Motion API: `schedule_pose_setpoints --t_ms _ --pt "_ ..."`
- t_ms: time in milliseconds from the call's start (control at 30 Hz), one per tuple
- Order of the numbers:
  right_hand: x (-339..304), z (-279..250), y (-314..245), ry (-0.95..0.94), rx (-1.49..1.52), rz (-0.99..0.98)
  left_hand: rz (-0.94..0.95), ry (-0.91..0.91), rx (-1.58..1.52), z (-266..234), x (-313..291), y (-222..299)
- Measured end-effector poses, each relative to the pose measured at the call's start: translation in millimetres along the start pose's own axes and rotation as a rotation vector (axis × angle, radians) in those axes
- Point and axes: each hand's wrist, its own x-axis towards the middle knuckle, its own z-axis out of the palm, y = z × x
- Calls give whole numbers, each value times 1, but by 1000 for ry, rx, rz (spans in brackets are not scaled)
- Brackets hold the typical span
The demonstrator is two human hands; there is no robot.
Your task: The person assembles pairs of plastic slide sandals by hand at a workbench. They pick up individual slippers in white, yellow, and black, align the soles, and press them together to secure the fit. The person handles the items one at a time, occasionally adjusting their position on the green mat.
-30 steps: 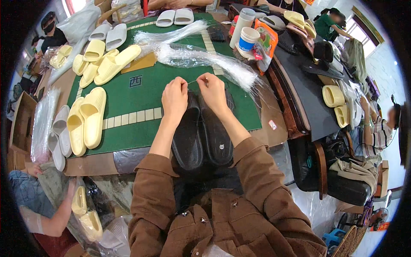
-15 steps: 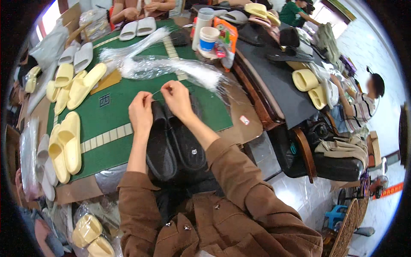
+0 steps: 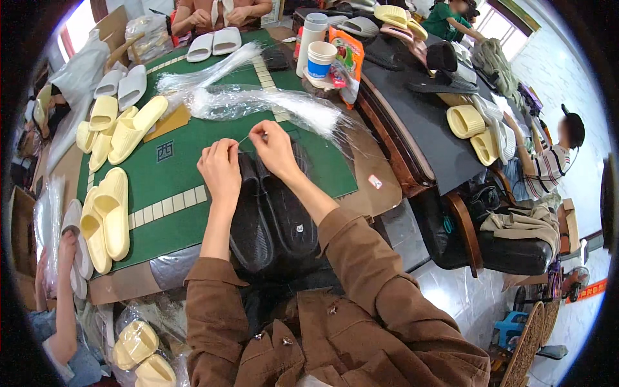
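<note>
A pair of black slippers [image 3: 295,222] lies soles-down at the near edge of the green table, toes pointing away from me. Just above their toe ends, my left hand [image 3: 221,169] and my right hand [image 3: 274,149] are close together, fingertips pinched. Between them runs a thin clear plastic strand [image 3: 244,138], barely visible, with one end in each pinch. Past my hands, a bundle of similar clear strands [image 3: 258,102] is spread in crinkled plastic film. My fingers hide most of the held strand, and my wrists partly cover the slippers.
Yellow slippers [image 3: 111,211] and grey slippers [image 3: 132,86] lie on the left. A white cup with a blue band [image 3: 319,61] stands beside an orange pouch [image 3: 348,61]. Another person's hand [image 3: 67,248] is at grey slippers on the left; other people sit across and right.
At the left edge, another person's arm has come in, its hand at the grey slippers. My view has shifted slightly. Both my hands keep their pinches on the strand above the black slippers.
</note>
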Motion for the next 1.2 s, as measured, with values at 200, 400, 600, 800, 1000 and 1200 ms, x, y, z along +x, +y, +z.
schedule_pose_setpoints --t_ms 200,400,600,800,1000,1200 --pt "-2 1 -4 -35 -42 3 29 18 -56 -2 0 0" --pt "-1 -1 -8 -224 -74 -77 37 10 -48 0 1 0" --pt "-2 2 -1 74 45 69 -144 -41 -155 -3 2 0" --pt "-3 4 7 153 9 22 -95 -41 -179 -3 1 1" --pt "-3 2 -3 116 69 7 -183 -68 -260 -1 1 1" --pt "-5 -3 -8 -116 -55 0 -53 -60 -124 -4 2 7"
